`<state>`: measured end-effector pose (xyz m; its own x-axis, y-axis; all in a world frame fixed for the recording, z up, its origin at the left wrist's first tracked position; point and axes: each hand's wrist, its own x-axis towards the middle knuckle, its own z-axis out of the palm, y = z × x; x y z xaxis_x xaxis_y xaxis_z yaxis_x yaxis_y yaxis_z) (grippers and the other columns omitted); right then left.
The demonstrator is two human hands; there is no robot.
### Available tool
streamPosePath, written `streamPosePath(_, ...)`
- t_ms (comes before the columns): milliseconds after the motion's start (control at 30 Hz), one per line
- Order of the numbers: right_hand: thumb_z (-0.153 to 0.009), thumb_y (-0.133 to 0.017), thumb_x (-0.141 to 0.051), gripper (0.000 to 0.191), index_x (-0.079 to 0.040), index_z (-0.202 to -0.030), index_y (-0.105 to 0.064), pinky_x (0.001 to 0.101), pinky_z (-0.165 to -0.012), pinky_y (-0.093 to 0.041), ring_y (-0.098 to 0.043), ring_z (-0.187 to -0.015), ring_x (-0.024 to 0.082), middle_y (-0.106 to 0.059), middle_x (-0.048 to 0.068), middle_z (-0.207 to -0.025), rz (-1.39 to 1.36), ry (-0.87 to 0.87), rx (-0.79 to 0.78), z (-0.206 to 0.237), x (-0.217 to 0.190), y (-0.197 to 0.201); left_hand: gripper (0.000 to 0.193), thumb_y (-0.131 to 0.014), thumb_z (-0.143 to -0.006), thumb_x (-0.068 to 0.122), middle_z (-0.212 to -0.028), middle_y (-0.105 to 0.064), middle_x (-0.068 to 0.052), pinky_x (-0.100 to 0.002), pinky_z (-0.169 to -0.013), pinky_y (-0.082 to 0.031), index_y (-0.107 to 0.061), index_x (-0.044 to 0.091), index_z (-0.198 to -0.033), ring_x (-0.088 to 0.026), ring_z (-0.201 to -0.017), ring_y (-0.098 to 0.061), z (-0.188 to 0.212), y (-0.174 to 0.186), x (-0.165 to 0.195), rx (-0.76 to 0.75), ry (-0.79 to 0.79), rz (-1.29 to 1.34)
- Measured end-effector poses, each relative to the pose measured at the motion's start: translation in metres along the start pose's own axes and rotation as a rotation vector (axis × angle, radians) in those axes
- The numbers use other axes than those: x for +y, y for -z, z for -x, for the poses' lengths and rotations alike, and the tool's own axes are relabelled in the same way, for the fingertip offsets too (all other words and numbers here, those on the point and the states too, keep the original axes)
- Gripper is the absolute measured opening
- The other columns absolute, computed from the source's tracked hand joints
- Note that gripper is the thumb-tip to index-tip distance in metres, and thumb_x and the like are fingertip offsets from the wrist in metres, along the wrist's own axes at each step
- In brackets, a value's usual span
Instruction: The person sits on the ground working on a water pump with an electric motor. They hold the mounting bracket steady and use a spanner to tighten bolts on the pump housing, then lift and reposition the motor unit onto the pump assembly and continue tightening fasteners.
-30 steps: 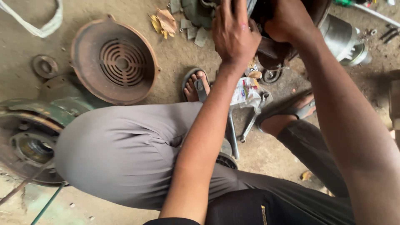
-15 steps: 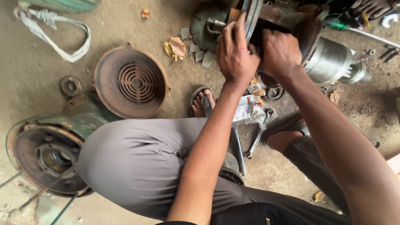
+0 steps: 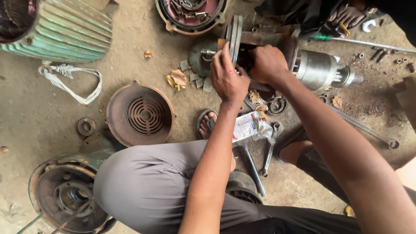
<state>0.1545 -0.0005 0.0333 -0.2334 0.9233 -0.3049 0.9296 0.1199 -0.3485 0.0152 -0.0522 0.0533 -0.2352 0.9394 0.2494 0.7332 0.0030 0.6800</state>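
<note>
I squat over a dismantled electric motor on a dirt floor. My left hand (image 3: pixel 228 78) grips the rim of a grooved metal pulley (image 3: pixel 235 32) standing on edge. My right hand (image 3: pixel 268 65) is closed on the dark part just right of the pulley, in front of the rusty end bracket (image 3: pixel 288 41). A silver rotor and shaft (image 3: pixel 323 69) stick out to the right. What the right fingers hold is hidden beneath the hand.
A rusty fan cover (image 3: pixel 141 115) lies at left, a green finned motor housing (image 3: pixel 60 28) at top left, another motor body (image 3: pixel 65 195) at bottom left. Spanners (image 3: pixel 268 149) and a plastic packet (image 3: pixel 249 125) lie by my sandalled foot (image 3: pixel 208 123). A long rod (image 3: pixel 364 128) lies right.
The view has tilted so the pulley and rotor sit lower in frame. Both hands stay on the pulley assembly; the left hand has shifted slightly along the rim.
</note>
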Motion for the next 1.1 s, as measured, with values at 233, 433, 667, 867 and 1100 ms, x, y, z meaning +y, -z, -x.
streamPosePath(233, -0.078, -0.080, -0.023, 0.028, -0.002, -0.094, -0.072, 0.0490, -0.073, -0.058, -0.072, -0.081, 0.041, -0.073, 0.024, -0.085, 0.077, 0.009, 0.045, 0.015, -0.009, -0.002, 0.077, -0.074, -0.076, -0.003, -0.129, -0.059, -0.014, -0.046, -0.107, -0.052, -0.048, 0.010, -0.147, -0.035, -0.124, -0.062, 0.003, -0.005, -0.005, 0.016, -0.031, -0.027)
streamPosePath(433, -0.077, -0.081, -0.020, 0.033, -0.001, -0.100, -0.069, 0.0490, -0.073, -0.058, -0.073, -0.082, 0.041, -0.073, 0.024, -0.085, 0.080, -0.013, 0.010, 0.013, -0.010, 0.001, 0.075, -0.074, -0.077, -0.002, -0.130, -0.060, -0.012, -0.045, -0.109, -0.053, -0.048, 0.010, -0.146, -0.033, -0.124, -0.063, 0.005, -0.008, -0.008, 0.025, -0.044, -0.024)
streamPosePath(667, -0.077, -0.080, -0.016, 0.033, 0.001, -0.102, -0.068, 0.0481, -0.073, -0.058, -0.073, -0.083, 0.039, -0.072, 0.024, -0.085, 0.148, 0.017, -0.026, 0.012, -0.007, -0.004, 0.076, -0.074, -0.078, 0.000, -0.131, -0.059, -0.011, -0.044, -0.108, -0.054, -0.047, 0.011, -0.148, -0.031, -0.124, -0.064, 0.008, -0.013, -0.013, 0.025, -0.037, -0.052)
streamPosePath(867, -0.080, -0.075, -0.010, 0.033, 0.003, -0.108, -0.065, 0.0480, -0.070, -0.058, -0.073, -0.083, 0.038, -0.072, 0.022, -0.086, 0.233, 0.052, -0.064, 0.013, 0.000, -0.010, 0.078, -0.078, -0.080, 0.004, -0.134, -0.057, -0.011, -0.044, -0.104, -0.054, -0.044, 0.012, -0.149, -0.031, -0.125, -0.063, 0.009, -0.016, -0.016, -0.016, -0.019, -0.068)
streamPosePath(1100, -0.081, -0.075, -0.014, 0.021, -0.001, -0.097, -0.069, 0.0511, -0.070, -0.056, -0.071, -0.081, 0.041, -0.071, 0.023, -0.083, 0.132, 0.103, -0.028, 0.008, 0.009, -0.008, 0.079, -0.079, -0.081, 0.003, -0.135, -0.055, -0.009, -0.044, -0.108, -0.054, -0.044, 0.014, -0.151, -0.031, -0.128, -0.061, 0.010, -0.016, -0.015, -0.001, -0.027, -0.021)
